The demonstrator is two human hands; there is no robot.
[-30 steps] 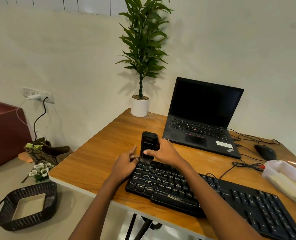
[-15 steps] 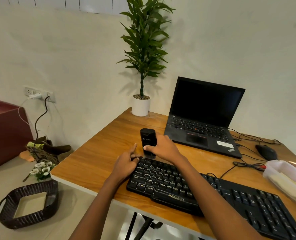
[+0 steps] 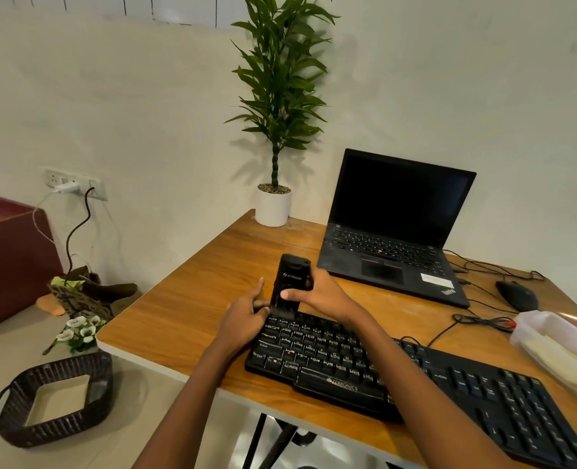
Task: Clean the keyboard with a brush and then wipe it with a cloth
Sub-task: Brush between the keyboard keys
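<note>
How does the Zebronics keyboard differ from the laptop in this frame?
The Zebronics keyboard lies flat at the near edge of the wooden desk; the laptop sits farther back, lid open, screen dark. The right hand grips a black brush on the keyboard's far-left corner and the left hand rests there; the laptop is untouched. The keyboard has a number pad; the laptop shows none. Both are black and sit on the desk.

You have open counter from 9 to 11 o'clock of the keyboard. At 1 o'clock the open laptop blocks you. Cables and a plastic box crowd 3 o'clock.
</note>
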